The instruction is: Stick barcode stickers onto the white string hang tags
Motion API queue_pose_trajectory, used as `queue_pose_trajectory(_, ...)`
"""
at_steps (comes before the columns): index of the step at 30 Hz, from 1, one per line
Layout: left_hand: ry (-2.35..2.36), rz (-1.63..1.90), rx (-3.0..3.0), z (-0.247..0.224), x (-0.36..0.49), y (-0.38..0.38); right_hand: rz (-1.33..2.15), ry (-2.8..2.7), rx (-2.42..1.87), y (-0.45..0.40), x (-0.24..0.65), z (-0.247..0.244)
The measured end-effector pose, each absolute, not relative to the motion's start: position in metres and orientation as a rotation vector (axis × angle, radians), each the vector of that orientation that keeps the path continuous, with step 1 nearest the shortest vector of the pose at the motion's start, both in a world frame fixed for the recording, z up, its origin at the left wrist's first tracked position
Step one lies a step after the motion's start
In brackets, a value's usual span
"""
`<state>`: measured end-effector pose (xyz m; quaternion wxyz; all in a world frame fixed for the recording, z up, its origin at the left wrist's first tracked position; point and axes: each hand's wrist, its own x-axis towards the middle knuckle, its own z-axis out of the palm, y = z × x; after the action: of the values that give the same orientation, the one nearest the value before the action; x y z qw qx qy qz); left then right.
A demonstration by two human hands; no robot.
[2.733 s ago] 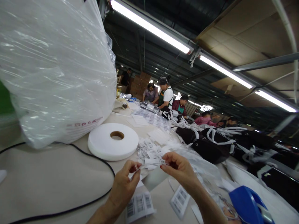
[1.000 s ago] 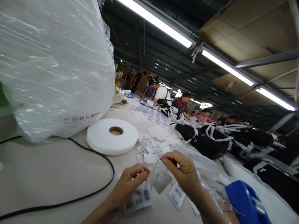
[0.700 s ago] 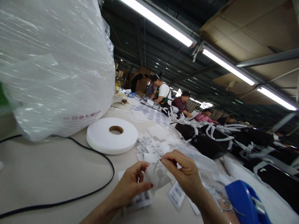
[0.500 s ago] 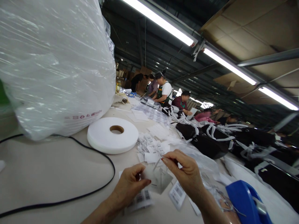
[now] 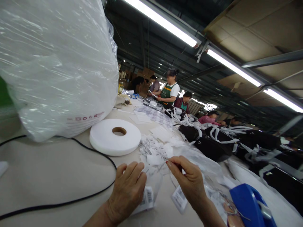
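Black cable (image 5: pixel 23 211) beside left hand (image 5: pixel 127 190), white roll (image 5: pixel 103 136) beyond, tags (image 5: pixel 155 159) near right hand (image 5: pixel 188 178)

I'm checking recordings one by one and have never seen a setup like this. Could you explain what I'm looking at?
There is no machine: these are a person's two bare hands. One camera, worn on that person's head, takes every view, looking forward and down.

The right hand seems to pinch a thin pale strand between thumb and forefinger. The left hand is curled, its back towards us, so I can't tell what it holds. A barcode label lies partly behind it.

On the table are a large white roll and a heap of small white tags. A big plastic bag stands at left; black goods with white-wrapped straps lie at right. Co-workers are in the background.
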<state>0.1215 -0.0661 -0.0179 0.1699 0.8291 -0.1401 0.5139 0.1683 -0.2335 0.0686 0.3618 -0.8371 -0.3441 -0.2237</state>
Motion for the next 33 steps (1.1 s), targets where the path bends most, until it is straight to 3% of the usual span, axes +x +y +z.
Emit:
queue_pose_trajectory(10,-0.3,1.33,2.308,-0.017,0.126,-0.061,-0.472,-0.926,-2.169,-0.244,0.158,0.056)
queue_pose_trajectory(16,-0.36,1.358,2.288,-0.019,0.127,-0.062,-0.134,-0.871,-2.252,-0.255,0.152,0.052)
queue_pose_trajectory(24,-0.419,1.408,2.295,-0.028,0.127,-0.065,-0.383,-0.859,-2.174,-0.237,0.154,0.045)
queue_pose_trajectory(33,-0.403,1.41,2.273,-0.037,0.132,-0.062,-0.013,-0.777,-2.106,-0.217,0.159,0.037)
